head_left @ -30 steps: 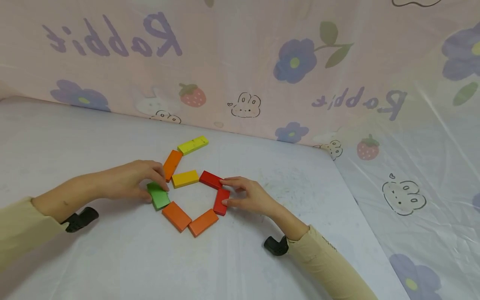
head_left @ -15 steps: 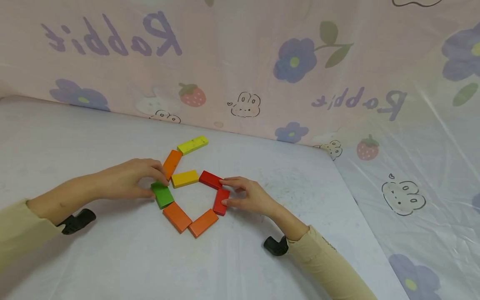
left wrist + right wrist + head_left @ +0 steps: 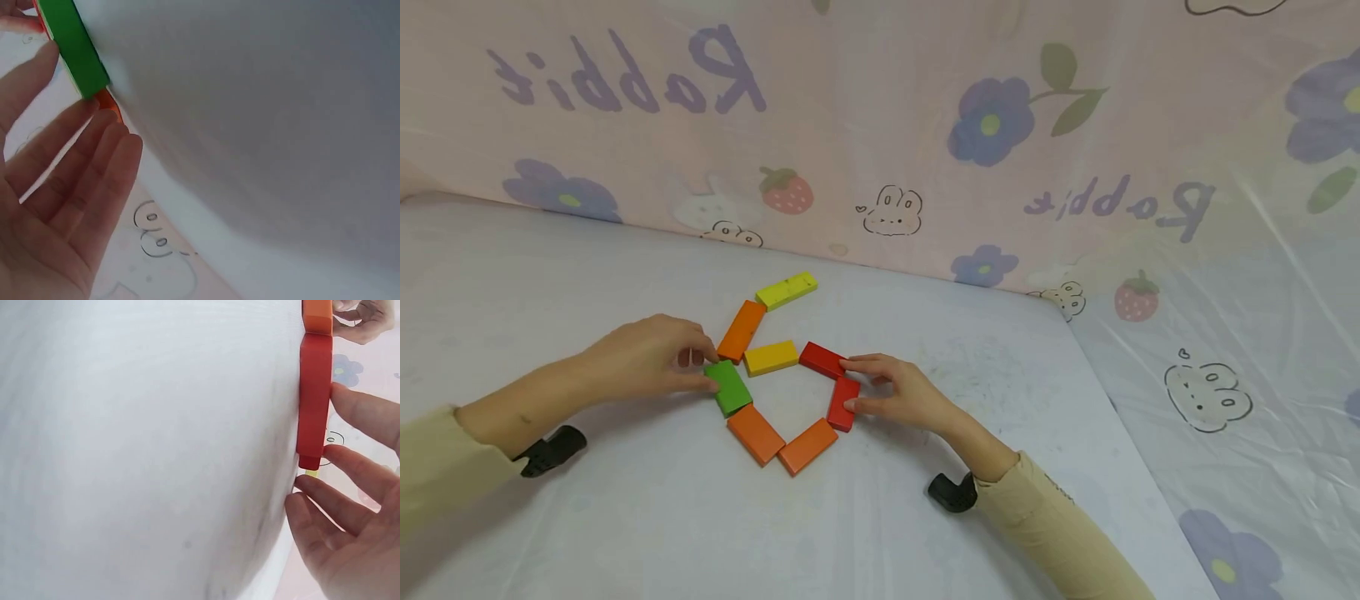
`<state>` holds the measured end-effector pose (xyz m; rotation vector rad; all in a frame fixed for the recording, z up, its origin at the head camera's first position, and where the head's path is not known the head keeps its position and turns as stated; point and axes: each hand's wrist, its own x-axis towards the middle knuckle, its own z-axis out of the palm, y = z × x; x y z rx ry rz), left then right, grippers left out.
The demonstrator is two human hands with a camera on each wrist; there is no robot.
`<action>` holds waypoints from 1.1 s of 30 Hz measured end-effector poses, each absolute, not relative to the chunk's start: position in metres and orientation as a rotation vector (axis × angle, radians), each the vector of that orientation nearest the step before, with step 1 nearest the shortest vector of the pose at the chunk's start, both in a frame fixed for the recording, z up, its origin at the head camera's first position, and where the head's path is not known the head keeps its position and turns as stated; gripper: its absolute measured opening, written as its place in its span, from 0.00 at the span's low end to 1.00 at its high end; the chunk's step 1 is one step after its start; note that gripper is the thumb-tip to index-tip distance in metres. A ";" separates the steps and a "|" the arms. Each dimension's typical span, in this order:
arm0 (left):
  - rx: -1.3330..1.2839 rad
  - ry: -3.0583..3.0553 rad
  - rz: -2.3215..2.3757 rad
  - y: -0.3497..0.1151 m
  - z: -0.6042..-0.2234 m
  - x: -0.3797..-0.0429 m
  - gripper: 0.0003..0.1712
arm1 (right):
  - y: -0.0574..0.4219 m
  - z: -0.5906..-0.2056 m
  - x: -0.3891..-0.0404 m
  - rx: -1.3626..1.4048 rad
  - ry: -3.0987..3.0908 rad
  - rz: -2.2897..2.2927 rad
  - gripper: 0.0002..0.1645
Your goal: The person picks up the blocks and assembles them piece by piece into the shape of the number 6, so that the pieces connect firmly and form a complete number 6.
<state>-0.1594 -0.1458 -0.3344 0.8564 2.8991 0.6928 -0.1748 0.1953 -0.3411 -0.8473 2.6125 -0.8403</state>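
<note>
A green block [image 3: 728, 388] lies at the left of a ring of flat rectangular blocks. My left hand [image 3: 655, 357] is beside it, thumb and fingertips touching its left side and upper corner. In the left wrist view the fingers reach out nearly straight by the green block [image 3: 74, 50]. At the ring's right, my right hand [image 3: 902, 393] rests its fingertips on an upper red block [image 3: 822, 360] and its thumb on a lower red block [image 3: 843, 404]. The right wrist view has these fingers extended along the red block [image 3: 315, 394].
Two orange blocks [image 3: 756, 435] form the ring's near side, and a yellow block [image 3: 771, 358] its far side. Another orange block [image 3: 741, 332] runs up from the green one to a lime-yellow block [image 3: 786, 291]. The white tabletop [image 3: 880, 533] meets a printed curtain [image 3: 850, 108] behind.
The green block has shifted right and slightly up, closer to the orange blocks. My left fingertips have drawn back leftward from its top corner. My right hand has stayed in place.
</note>
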 end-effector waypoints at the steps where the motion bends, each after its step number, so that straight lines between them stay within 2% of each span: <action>1: 0.852 2.902 0.697 -0.145 -0.335 -0.159 0.15 | 0.195 -0.341 -0.175 -0.852 2.611 -0.843 0.32; 22: 0.791 2.848 0.712 -0.148 -0.335 -0.162 0.17 | 0.191 -0.342 -0.179 -0.898 2.598 -0.846 0.32; 33: 0.796 2.854 0.753 -0.161 -0.338 -0.165 0.16 | 0.191 -0.340 -0.179 -0.808 2.561 -0.931 0.31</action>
